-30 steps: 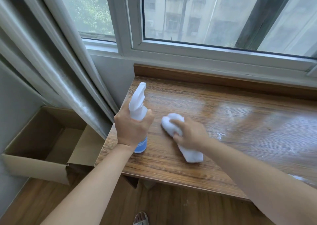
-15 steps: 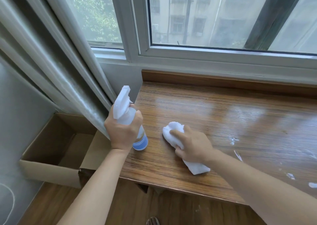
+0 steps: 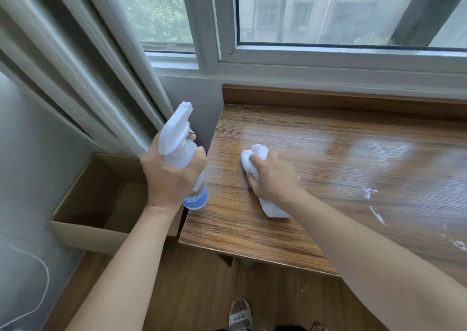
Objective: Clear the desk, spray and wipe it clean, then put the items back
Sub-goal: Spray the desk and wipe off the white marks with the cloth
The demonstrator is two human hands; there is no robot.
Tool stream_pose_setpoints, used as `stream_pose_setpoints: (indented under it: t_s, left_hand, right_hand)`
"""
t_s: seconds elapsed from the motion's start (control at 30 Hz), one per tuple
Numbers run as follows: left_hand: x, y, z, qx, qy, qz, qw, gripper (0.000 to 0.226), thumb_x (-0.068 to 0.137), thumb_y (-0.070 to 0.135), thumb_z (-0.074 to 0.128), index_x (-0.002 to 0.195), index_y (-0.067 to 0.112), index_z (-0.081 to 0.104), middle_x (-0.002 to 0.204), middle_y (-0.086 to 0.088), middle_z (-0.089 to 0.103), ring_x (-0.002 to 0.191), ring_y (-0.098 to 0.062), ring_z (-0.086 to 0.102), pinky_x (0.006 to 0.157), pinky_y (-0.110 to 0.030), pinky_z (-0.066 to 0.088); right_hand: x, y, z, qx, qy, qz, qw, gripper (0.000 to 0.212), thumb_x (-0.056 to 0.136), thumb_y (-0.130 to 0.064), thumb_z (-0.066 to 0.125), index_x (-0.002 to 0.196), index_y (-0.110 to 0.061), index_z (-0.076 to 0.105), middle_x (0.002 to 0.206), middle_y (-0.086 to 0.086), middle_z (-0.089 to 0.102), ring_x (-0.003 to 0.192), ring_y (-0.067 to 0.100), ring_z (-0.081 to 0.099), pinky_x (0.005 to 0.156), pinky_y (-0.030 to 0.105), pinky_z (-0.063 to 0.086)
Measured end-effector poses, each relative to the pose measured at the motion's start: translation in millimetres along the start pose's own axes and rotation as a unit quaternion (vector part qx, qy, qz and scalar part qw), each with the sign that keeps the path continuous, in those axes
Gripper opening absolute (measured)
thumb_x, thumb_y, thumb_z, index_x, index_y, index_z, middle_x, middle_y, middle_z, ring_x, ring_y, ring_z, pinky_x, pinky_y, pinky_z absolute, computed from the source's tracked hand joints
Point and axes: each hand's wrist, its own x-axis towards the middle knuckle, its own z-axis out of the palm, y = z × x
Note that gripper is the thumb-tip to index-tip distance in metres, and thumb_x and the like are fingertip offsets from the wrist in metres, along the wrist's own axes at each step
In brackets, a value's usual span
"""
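Two hands: both occupied, each working at the left end of the wooden desk (image 3: 328, 169).
Left hand (image 3: 168, 177): clenched round the neck of the spray bottle (image 3: 180, 151), a fingertip showing at the trigger; hand and bottle are held in the air at the desk's left edge.
Spray bottle: tilted, white nozzle pointing up and away toward the curtain (image 3: 83, 60), blue-banded base overlapping the desk's left edge in this view.
Right hand (image 3: 274, 179): curled over the white cloth (image 3: 254, 159), pressing it onto the desktop; one crumpled end shows beyond the fingers, the other end trails out beneath the wrist.
Cloth position: near the desk's left edge, well apart from the front edge and from the raised back rail (image 3: 341, 98).
Desk edges: left edge stands just beside the grey wall under the window frame (image 3: 328, 62); front edge runs diagonally toward the lower right; back rail lies against the sill.
Desktop surface: glossy sheen across the middle; small white smears (image 3: 369, 193) lie to the right of the cloth, well apart from it.
Open room on desktop: broad bare wood extends right of the cloth and toward the back rail.
Left of desk: open cardboard box (image 3: 101, 199) on the floor, between the desk and the wall, below the curtain.
Floor: wood planks in front of the desk; a sandalled foot (image 3: 238, 315) at the bottom edge.
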Motion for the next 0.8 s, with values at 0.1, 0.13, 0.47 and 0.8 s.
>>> stream_pose_setpoints:
  t_s: [0.1,0.13,0.47,0.8]
  left_hand:
    - [4,-9,-9,0.009,0.009,-0.004,1.0,0.031,0.079,0.018,0.075,0.101,-0.004,0.072,0.093,-0.011,0.075,0.087,-0.017,0.073,0.087,-0.028,0.057]
    - [5,-11,-10,0.006,0.015,-0.009,1.0,0.03,0.08,0.016,0.075,0.101,-0.004,0.072,0.094,-0.012,0.075,0.087,-0.017,0.073,0.087,-0.027,0.056]
    - [2,26,39,-0.065,-0.198,-0.103,0.973,0.034,0.072,0.017,0.076,0.106,0.018,0.072,0.099,-0.001,0.074,0.095,-0.023,0.07,0.091,-0.038,0.056]
    - [-41,86,123,0.012,-0.554,-0.072,0.829,0.023,0.07,0.028,0.073,0.085,0.042,0.065,0.072,0.014,0.061,0.065,-0.003,0.055,0.065,-0.033,0.047]
  right_hand:
    - [-28,-15,2,0.01,-0.006,-0.046,0.999,0.036,0.093,-0.052,0.053,0.121,-0.03,0.052,0.114,0.01,0.051,0.075,0.032,0.055,0.06,0.036,0.04]
    - [-40,-21,2,0.017,-0.016,-0.073,0.997,0.037,0.091,-0.052,0.055,0.121,-0.031,0.051,0.114,0.009,0.051,0.076,0.033,0.059,0.06,0.036,0.041]
    - [-118,-2,-26,0.085,-0.083,-0.033,0.992,0.037,0.091,-0.046,0.055,0.126,-0.035,0.047,0.105,0.002,0.047,0.077,0.029,0.054,0.064,0.037,0.048]
    - [-202,159,-66,0.151,0.094,0.303,0.936,0.045,0.091,-0.057,0.055,0.135,-0.051,0.044,0.106,-0.002,0.054,0.095,0.025,0.058,0.075,0.039,0.049]
